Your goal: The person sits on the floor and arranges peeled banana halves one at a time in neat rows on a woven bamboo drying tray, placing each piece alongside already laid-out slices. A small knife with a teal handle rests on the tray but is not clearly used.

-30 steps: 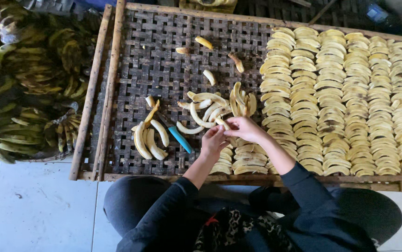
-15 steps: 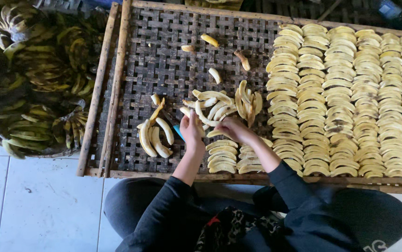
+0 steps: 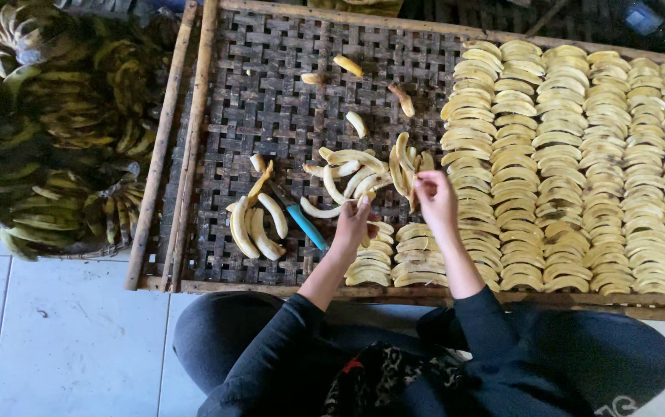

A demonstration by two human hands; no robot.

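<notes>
The drying tray (image 3: 271, 100) was dark woven strips, rough and matt, framed in pale bare wood. The banana slices (image 3: 580, 154) looked soft and dull yellow. The knife handle (image 3: 305, 226) seemed smooth blue plastic, though too small to tell. Floor tiles (image 3: 54, 340) were smooth, faintly glossy.

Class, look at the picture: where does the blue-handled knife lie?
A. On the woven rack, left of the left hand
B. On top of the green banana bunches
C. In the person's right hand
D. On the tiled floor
A: the knife lies on the woven rack, just left of the left hand, between it and some peeled bananas.
</notes>
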